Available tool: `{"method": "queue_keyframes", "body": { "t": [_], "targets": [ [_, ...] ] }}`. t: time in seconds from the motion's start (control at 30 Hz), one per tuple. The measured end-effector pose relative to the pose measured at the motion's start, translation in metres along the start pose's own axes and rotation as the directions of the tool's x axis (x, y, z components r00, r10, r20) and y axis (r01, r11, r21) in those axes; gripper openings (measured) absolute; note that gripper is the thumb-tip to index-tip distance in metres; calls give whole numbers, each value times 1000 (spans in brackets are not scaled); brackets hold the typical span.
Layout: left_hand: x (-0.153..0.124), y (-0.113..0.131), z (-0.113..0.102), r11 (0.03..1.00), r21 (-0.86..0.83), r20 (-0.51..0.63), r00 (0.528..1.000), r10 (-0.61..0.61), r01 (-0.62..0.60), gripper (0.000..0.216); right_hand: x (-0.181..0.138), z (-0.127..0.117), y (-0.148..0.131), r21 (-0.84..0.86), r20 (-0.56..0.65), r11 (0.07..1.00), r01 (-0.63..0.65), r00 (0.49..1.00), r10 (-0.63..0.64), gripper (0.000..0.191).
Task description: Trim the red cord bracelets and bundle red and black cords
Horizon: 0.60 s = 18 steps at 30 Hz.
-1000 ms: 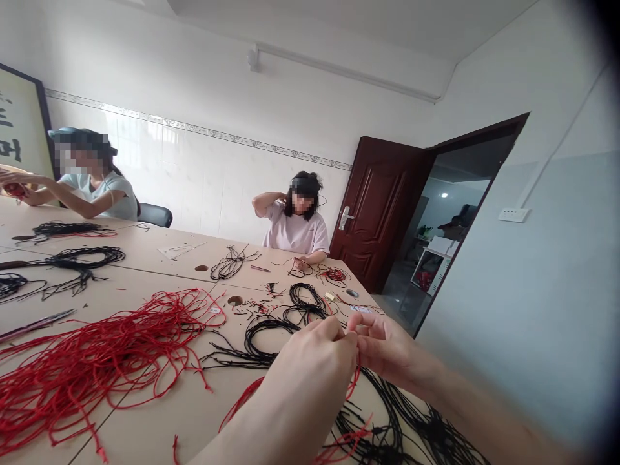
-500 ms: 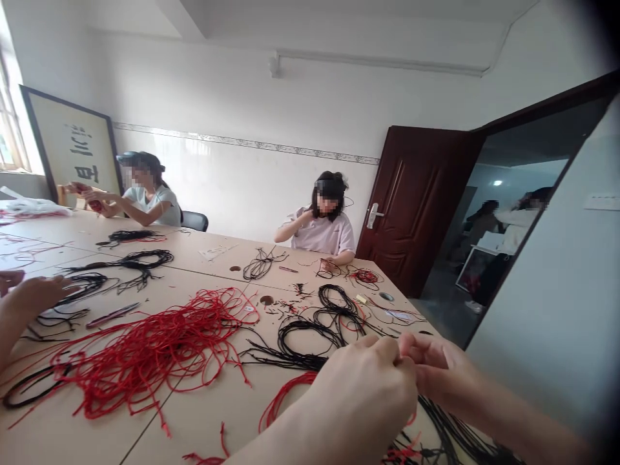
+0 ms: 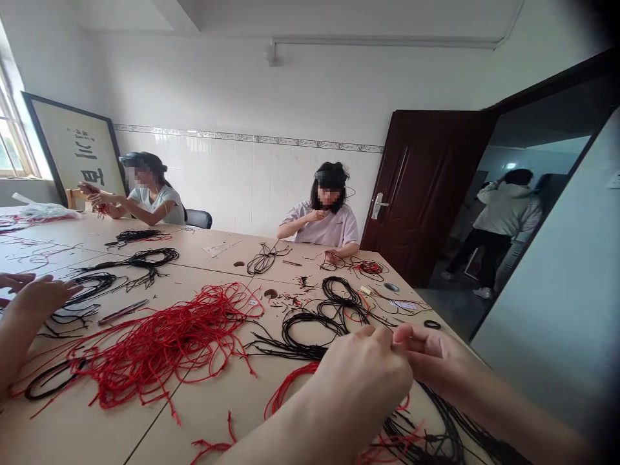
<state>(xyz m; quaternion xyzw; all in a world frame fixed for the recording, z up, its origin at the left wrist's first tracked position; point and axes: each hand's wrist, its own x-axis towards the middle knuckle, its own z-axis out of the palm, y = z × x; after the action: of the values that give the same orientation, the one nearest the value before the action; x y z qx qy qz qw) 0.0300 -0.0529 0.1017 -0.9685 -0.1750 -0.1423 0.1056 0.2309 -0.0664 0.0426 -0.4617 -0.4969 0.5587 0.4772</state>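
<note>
Far wall [image 3: 242, 90] is white, tiled below a patterned border [image 3: 271, 140]. Daylit window [image 3: 12, 148] and black chair [image 3: 199, 219] stand left. At right, brown door [image 3: 421, 200] is open; floor [image 3: 448, 313] beyond appears grey, though dim.

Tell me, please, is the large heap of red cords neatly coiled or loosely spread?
Loosely spread; the red cords lie tangled across the table, crossing one another in irregular loops.

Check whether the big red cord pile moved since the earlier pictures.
No, the red cord pile keeps its place against the round table hole; the camera view shifted.
</note>
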Motion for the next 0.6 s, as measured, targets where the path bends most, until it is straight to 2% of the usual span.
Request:
{"method": "queue_keyframes", "body": {
  "t": [0.1, 0.33, 0.4, 0.47, 0.6],
  "targets": [
    [0, 0, 7, 999, 8, -29, 998, 47, -46, 20, 1, -3, 3, -26, -15, 1000, 4, 1000, -4, 28],
    [-2, 1, 14, 1000, 18, -41, 999, 23, -22, 23, 8, -1, 3, 102, 60, 994, -26, 998, 20, 34],
    [-4, 2, 14, 999, 24, -77, 997, 31, -29, 24, 13, 3, -1, 23, 1, 1000, -15, 1000, 15, 36],
    [-8, 3, 12, 999, 13, -119, 992, 51, -50, 27, 24, 6, -2, -125, -71, 992, 25, 997, -34, 31],
    [-13, 9, 11, 991, -51, -151, 982, 118, -127, 25, 78, 12, 15, -363, -120, 930, 61, 987, -112, 19]
  ]
}}
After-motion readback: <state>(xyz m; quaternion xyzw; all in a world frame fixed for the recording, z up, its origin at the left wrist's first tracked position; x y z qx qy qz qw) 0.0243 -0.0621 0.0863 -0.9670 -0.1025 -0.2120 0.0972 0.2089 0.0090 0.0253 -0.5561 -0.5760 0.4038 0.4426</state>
